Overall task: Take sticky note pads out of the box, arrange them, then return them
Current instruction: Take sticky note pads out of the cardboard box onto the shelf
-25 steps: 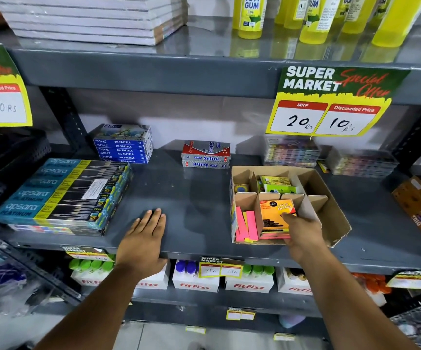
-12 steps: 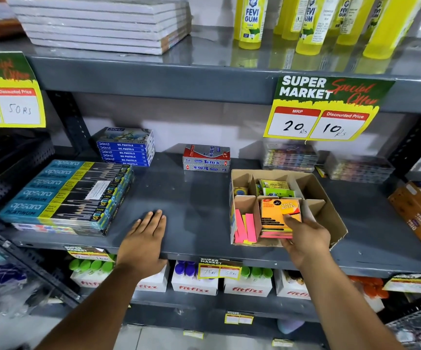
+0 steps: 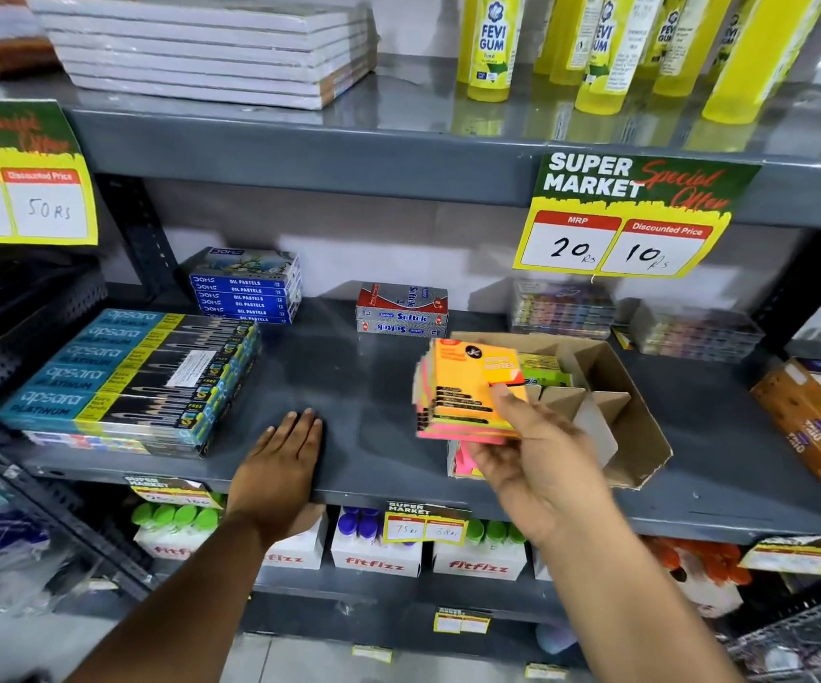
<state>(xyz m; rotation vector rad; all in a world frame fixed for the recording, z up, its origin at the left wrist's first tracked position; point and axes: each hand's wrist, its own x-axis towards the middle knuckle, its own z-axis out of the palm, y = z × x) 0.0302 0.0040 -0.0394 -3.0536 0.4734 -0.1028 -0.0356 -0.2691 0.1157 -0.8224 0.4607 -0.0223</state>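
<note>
Pencil boxes [image 3: 127, 372] sit stacked at the left end of the grey shelf [image 3: 349, 386], with oil pastel packs [image 3: 245, 285] behind them. Just right of the stack, the left hand [image 3: 282, 460] lies flat on the shelf's front edge, fingers [image 3: 300, 423] spread and holding nothing, where it also lay a second ago.

Further right comes the change. The right hand [image 3: 536, 451], which a second ago reached into the front of the cardboard box [image 3: 640, 426], has lifted a stack of sticky note pads [image 3: 467, 391] clear of it. The stack is now in the air over the box's left edge, orange cover facing the camera, pink and yellow pads beneath. The thumb presses the cover's lower right corner; the other fingers are hidden behind the stack, apparently supporting it from below.

So the taking-out step looks under way, not finished: pink pads [image 3: 462, 460] still show in the box's front compartment, and green ones [image 3: 544, 369] sit further back among the dividers. Open shelf between the two hands seems the likely spot for arranging. Blur on the stack suggests it is moving leftward.
</note>
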